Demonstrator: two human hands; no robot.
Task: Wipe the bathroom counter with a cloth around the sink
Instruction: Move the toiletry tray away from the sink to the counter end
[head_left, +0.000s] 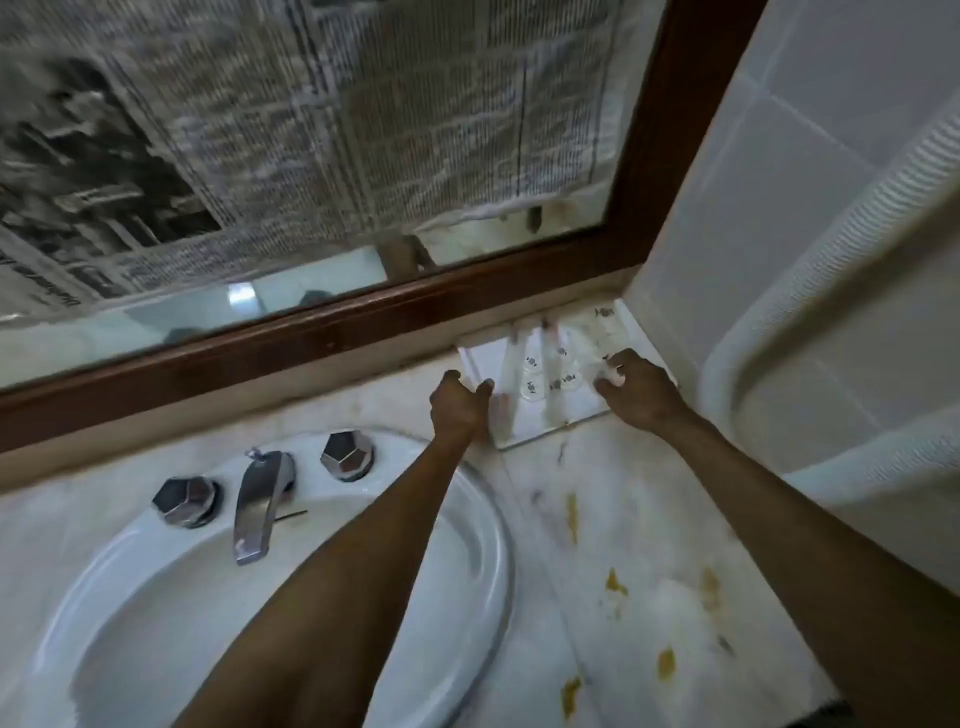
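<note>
The pale marble table (649, 545) is being marked by yellow-brown stains to the right of the white sink (291, 597). In the back right corner, a white patterned cloth (540, 410) is being pressed flat on the table. Its left edge is being gripped by the left hand (460, 405), fingers curled; its right side is being held down by the right hand (641, 387).
</note>
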